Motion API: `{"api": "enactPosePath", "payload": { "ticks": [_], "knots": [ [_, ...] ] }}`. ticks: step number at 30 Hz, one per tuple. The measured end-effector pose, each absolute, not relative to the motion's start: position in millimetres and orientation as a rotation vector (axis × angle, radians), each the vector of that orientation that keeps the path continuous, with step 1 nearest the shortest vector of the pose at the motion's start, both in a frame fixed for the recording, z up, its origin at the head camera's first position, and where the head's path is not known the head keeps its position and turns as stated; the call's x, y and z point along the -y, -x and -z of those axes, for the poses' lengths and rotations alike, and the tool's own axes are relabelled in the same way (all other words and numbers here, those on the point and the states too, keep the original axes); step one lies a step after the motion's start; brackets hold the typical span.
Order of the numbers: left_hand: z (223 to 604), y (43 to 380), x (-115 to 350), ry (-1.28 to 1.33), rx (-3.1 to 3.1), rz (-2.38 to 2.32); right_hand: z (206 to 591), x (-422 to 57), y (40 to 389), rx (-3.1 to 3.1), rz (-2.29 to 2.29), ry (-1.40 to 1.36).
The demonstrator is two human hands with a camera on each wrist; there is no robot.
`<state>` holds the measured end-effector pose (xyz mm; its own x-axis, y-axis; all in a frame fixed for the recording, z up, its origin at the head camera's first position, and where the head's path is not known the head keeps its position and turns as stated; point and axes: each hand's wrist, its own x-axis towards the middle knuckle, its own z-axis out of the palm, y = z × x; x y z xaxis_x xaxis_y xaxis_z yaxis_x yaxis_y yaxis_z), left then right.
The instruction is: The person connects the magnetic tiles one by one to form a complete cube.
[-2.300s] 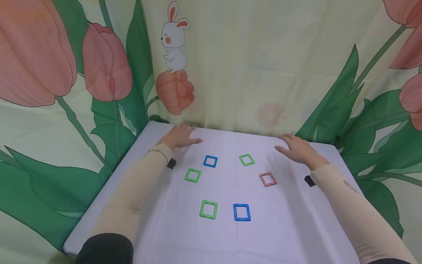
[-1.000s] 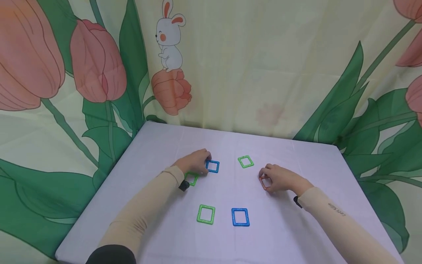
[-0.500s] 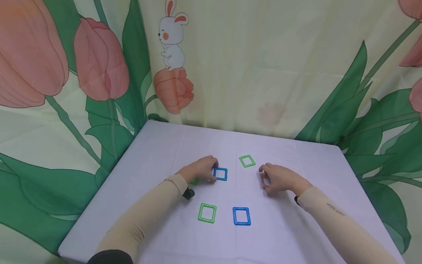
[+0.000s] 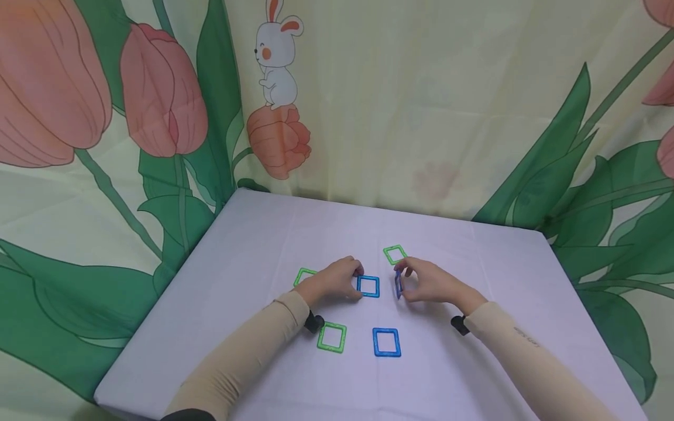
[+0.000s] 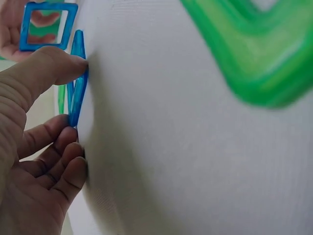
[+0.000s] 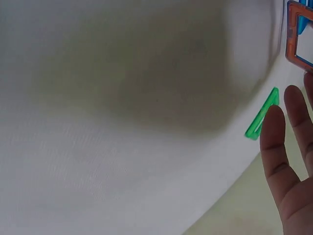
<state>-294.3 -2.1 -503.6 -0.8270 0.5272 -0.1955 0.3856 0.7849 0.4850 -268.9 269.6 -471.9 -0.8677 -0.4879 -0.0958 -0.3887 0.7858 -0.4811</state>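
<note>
My left hand [image 4: 337,279] pinches a blue square magnetic tile [image 4: 377,287] by opposite edges, thumb on the near side, low over the white table. In the left wrist view this blue tile [image 5: 78,93] appears nearly edge-on. To its right, my right hand [image 4: 434,282] holds another square magnetic tile [image 4: 398,285] upright between thumb and fingers. That tile looks orange [image 6: 292,36] in the right wrist view, but its other face [image 5: 42,47] is blue in the left wrist view. A small gap separates the two held tiles.
A green tile [image 4: 388,259] lies just beyond my right hand. Another green tile [image 4: 301,272] is partly hidden behind my left hand. Nearer lie a green tile [image 4: 332,349] and a blue tile [image 4: 387,354]. A printed curtain [image 4: 368,117] hangs behind the white table [image 4: 463,374].
My left hand has reached the blue tile and brought it right and nearer. The right hand has taken up the orange tile, turned it upright and moved it left toward the blue one.
</note>
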Motion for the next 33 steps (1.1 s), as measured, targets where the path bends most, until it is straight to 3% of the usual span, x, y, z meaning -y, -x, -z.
{"api": "enactPosePath", "payload": {
  "ticks": [33],
  "knots": [
    [501,290,3,-0.678,-2.631,-0.747,479,-243,277,-2.748,0.730,0.716]
  ]
}}
